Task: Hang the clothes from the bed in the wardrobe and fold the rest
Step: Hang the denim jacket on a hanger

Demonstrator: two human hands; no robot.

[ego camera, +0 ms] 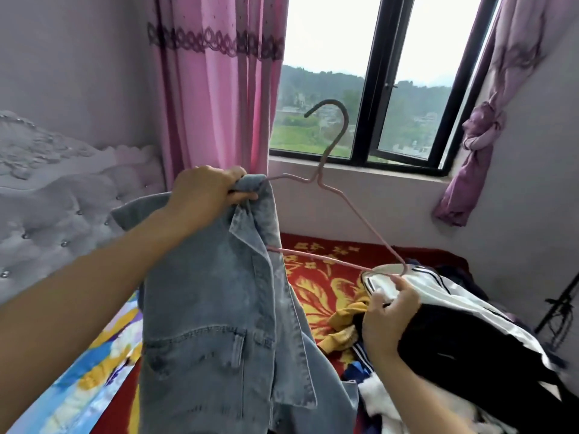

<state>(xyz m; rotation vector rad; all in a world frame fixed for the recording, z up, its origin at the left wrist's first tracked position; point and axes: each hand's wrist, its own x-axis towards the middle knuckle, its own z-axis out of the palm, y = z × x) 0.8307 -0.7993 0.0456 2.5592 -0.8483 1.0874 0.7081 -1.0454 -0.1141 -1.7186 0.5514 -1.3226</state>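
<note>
1. Faded blue denim jacket [213, 308]: probably heavy, stiff at the seams, limp elsewhere, not slippery. Best held at collar or shoulder. It hangs before me, above the red floral bed blanket [326, 286].
2. Thin pink wire hanger [317, 178]: light; I expect it to twist under load.
3. Left hand [203, 191]: fingers clenched round the jacket shoulder bunched over the hanger's left end.
4. Right hand [388, 314]: fingertips pinch the hanger's bare right corner.

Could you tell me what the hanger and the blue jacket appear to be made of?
The hanger looks like thin metal wire with a matte pink coating, greyer on the hook: a slim, evenly bent rod. The jacket looks like washed denim: faded blue weave, stitched seams, stiff collar.
</note>
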